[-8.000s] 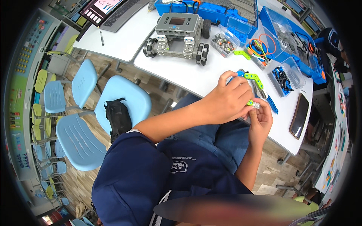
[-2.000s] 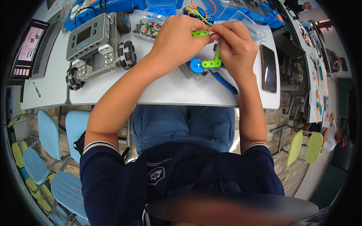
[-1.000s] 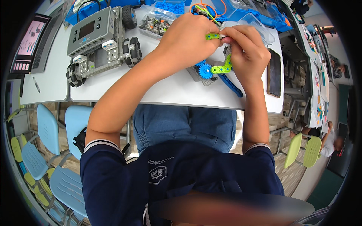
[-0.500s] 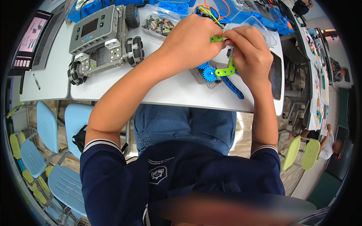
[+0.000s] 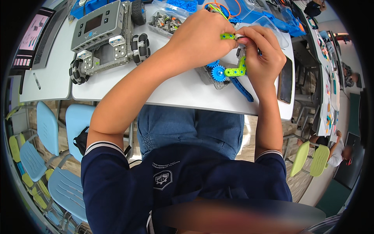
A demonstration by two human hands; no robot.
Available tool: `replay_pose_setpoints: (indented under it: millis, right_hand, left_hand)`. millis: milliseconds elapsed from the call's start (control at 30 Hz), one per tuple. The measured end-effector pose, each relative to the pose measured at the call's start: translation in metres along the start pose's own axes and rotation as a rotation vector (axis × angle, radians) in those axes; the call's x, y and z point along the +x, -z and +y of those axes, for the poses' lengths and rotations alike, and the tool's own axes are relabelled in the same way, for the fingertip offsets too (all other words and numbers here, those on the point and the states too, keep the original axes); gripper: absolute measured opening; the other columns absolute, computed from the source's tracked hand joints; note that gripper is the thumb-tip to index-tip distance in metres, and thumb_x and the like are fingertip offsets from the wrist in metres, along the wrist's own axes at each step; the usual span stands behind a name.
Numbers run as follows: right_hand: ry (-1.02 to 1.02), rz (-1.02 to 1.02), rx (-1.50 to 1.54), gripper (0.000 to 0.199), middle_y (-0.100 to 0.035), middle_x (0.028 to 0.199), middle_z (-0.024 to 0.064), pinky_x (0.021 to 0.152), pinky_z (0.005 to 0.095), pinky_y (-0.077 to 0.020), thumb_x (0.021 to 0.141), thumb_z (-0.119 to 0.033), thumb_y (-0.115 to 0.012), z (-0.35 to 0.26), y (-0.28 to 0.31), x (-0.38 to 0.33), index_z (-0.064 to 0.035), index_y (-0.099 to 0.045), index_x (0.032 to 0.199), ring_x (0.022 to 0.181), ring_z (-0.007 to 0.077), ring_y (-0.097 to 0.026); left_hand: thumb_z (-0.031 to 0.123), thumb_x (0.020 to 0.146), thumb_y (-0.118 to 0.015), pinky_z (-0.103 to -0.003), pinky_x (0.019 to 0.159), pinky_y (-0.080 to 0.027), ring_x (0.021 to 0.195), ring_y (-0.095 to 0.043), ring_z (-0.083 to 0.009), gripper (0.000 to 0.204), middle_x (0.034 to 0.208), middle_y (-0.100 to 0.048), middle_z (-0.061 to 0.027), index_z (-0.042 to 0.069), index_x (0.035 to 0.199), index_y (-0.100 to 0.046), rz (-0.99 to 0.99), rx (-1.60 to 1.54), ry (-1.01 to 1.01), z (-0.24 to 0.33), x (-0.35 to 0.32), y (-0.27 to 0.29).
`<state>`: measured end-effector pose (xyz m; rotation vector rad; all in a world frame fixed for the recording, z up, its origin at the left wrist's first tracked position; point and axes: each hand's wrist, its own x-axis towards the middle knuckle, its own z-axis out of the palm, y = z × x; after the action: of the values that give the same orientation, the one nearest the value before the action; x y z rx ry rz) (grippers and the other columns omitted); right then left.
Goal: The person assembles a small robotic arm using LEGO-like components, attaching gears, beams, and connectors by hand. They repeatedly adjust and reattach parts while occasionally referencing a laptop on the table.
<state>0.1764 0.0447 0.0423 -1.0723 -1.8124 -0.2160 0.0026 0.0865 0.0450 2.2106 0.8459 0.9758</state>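
My left hand (image 5: 206,37) is closed on a lime-green beam (image 5: 227,36), whose end sticks out past its fingers. Close beside it, my right hand (image 5: 267,50) pinches a small whitish piece (image 5: 238,36) against that end; its exact kind is too small to tell. Under both hands a geared assembly of grey parts (image 5: 220,84) lies on the table. It carries a blue gear (image 5: 218,73), an angled lime-green beam (image 5: 236,71) and a curved blue arm (image 5: 242,89). My hands hide part of it.
A grey wheeled robot base with a controller (image 5: 95,27) stands to the left. Behind my hands are a clear tub of small parts (image 5: 165,22) and blue bins (image 5: 286,25). A dark phone-like slab (image 5: 285,82) lies at right, a laptop (image 5: 33,37) at far left.
My right hand has shifted slightly right, and the whitish piece at the green beam's end now shows between the fingertips. My left hand keeps its grip. The whole view has moved a little.
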Motion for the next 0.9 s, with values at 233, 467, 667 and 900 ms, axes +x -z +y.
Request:
replay_pose_setpoints:
  millis: [233, 467, 667, 900]
  right_hand:
    - [-0.1, -0.001, 0.066, 0.021, -0.07, 0.085, 0.0052, 0.061, 0.0267, -0.0529, 0.073, 0.011, -0.07, -0.002, 0.0, -0.003, -0.0037, -0.074, 0.087, 0.071, 0.0181, -0.067]
    - [0.156, 0.085, -0.114, 0.017, -0.072, 0.093, 0.012, 0.077, 0.0276, -0.0533, 0.078, 0.017, -0.067, -0.02, 0.048, 0.045, 0.0087, -0.071, 0.093, 0.085, 0.0175, -0.067]
    - [-0.224, 0.146, 0.295, 0.024, -0.071, 0.099, 0.0071, 0.083, 0.0259, -0.0513, 0.089, 0.004, -0.069, 0.0, 0.048, 0.036, 0.0028, -0.071, 0.113, 0.088, 0.0111, -0.064]
    - [-0.776, -0.183, 0.774, 0.021, -0.07, 0.096, 0.006, 0.084, 0.024, -0.0504, 0.094, -0.009, -0.068, 0.036, 0.028, 0.005, 0.0003, -0.07, 0.113, 0.086, 0.011, -0.064]
  left_hand:
    - [0.023, 0.083, -0.073, -0.03, 0.057, -0.053, 0.059, -0.071, -0.0198, 0.028, 0.069, -0.07, -0.0154, 0.003, 0.102, -0.076, -0.014, 0.004, 0.008, 0.0, 0.0, -0.001]
    - [0.021, 0.081, -0.072, -0.03, 0.059, -0.054, 0.059, -0.071, -0.0209, 0.03, 0.075, -0.072, -0.0164, -0.003, 0.099, -0.075, -0.144, 0.017, 0.057, 0.003, -0.002, -0.005]
    - [0.023, 0.082, -0.075, -0.03, 0.062, -0.055, 0.061, -0.072, -0.0206, 0.033, 0.08, -0.073, -0.0178, -0.003, 0.101, -0.075, -0.099, -0.013, 0.078, 0.006, -0.003, -0.006]
    - [0.026, 0.081, -0.081, -0.027, 0.068, -0.054, 0.072, -0.07, -0.0139, 0.039, 0.084, -0.073, -0.0092, -0.002, 0.108, -0.073, -0.076, -0.14, 0.146, 0.003, 0.006, 0.005]
